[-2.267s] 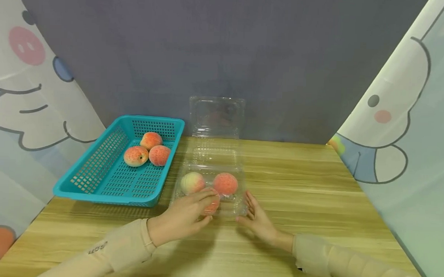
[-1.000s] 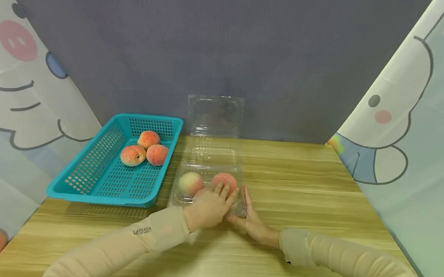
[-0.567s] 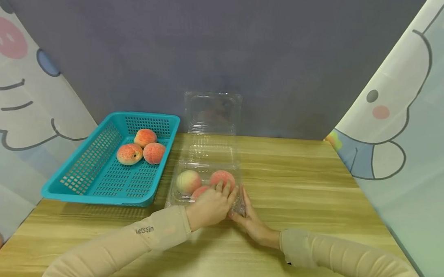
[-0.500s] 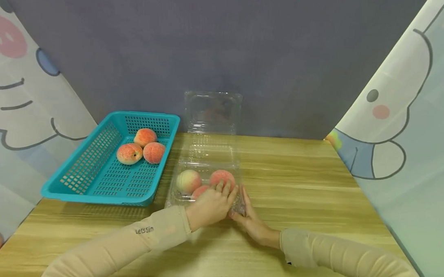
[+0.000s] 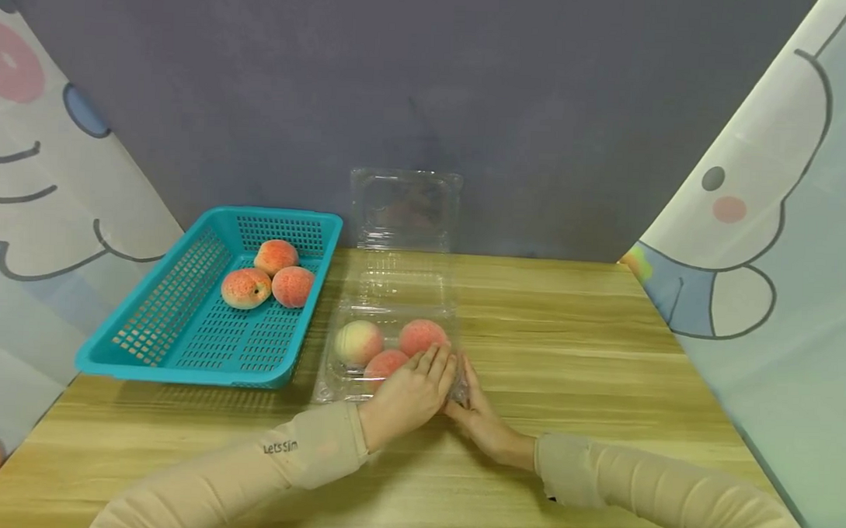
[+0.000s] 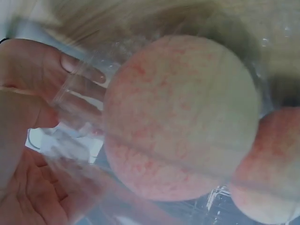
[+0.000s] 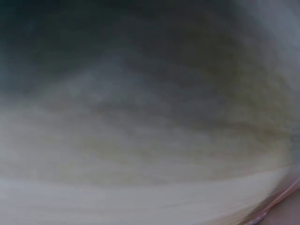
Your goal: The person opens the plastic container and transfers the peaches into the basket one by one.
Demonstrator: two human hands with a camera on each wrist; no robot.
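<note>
A clear plastic clamshell container (image 5: 331,389) lies with its lid (image 5: 405,209) raised against the back wall. Inside its base are a pale yellow-pink peach (image 5: 359,343) at back left, a pink peach (image 5: 423,338) at back right and another pink peach (image 5: 384,367) at front left. My left hand (image 5: 413,392) reaches over the front right corner, fingers straight and close together, covering that part. On the right side, my right hand (image 5: 483,425) grips the corner between thumb and fingers. In the left wrist view a peach (image 6: 180,117) looms large behind clear plastic.
Left of the container stands a turquoise plastic basket (image 5: 181,376) holding three peaches, one of them a reddish peach (image 5: 294,287). The wooden table (image 5: 566,362) ends at a dark grey wall (image 5: 540,128). Cartoon-printed curtains hang on both sides. The right wrist view is blurred.
My left hand moved right from the front peach to the front right corner. Its spread fingers have since come together, uncovering more of that peach. My right hand closed in on the container's corner.
</note>
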